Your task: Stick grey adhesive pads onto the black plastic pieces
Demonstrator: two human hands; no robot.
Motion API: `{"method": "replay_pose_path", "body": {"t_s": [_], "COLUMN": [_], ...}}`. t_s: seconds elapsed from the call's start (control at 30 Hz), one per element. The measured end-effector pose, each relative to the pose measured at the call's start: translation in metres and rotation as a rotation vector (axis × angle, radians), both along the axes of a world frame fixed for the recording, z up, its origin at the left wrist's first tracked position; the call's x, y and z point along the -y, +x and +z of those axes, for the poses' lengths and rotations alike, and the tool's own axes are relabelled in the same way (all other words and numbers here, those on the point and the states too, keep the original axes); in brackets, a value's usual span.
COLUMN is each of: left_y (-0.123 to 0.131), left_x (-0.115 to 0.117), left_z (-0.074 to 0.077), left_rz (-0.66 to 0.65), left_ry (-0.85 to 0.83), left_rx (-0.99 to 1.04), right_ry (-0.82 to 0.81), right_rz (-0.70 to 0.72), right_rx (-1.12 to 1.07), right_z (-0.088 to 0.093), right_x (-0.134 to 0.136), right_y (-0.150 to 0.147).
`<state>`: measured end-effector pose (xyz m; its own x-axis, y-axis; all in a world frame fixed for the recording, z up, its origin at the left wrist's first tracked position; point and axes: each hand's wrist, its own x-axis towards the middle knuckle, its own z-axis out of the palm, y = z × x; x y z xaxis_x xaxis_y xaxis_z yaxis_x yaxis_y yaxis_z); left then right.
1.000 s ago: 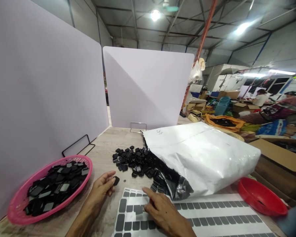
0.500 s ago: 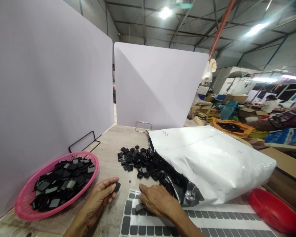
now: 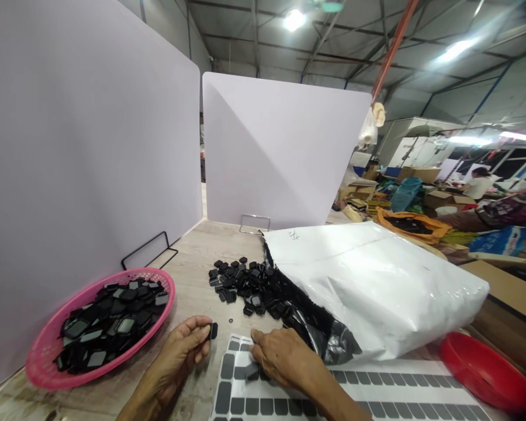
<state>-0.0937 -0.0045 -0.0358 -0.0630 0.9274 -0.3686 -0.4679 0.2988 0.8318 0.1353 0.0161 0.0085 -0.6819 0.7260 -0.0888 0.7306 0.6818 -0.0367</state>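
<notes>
Left hand is at the near edge of the table, thumb and fingertips pinched shut on one small black piece, held up on edge just clear of the wood. Right hand is just beside it, palm down on the sticker sheet that runs along the near edge, fingers curled and working at one grey pad in the second row. Whether that pad is pinched free or only pressed under the fingertips, I cannot tell; the fingers cover its edge. This reads as the peel step: one hand keeps the piece ready, the other frees a pad from the backing. The call here is a fingertip under the pad's corner and a clean lift without creasing it, then squaring it onto the flat face of the piece, which sits close by. Behind the hands, a loose heap of black pieces spills across the middle of the table from the torn mouth of a white bag lying toward the right edge. At the left edge, a pink basket holds more pieces, several showing grey faces. A red bowl sits at the near right corner, well apart from both hands. White partition panels stand along the left and far edges.
</notes>
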Motion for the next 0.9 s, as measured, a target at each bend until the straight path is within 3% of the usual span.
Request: {"method": "replay_pose_path", "body": {"t_s": [0.33,0.67,0.9], "left_y": [0.002,-0.005,-0.007], "left_x": [0.004,0.002,0.001], "left_z": [-0.003,0.000,-0.002], "left_rz": [-0.013,0.010,-0.031], "left_ry": [-0.002,-0.044,-0.034], "left_rx": [0.001,0.025,-0.011], "right_ry": [-0.138,-0.017,0.054], "right_rz": [-0.024,0.043,0.118], "right_rx": [-0.067,0.024,0.071], "right_z": [0.011,0.001,0.003], "right_x": [-0.008,-0.010,-0.007], "right_y": [0.015,-0.010,-0.005]}}
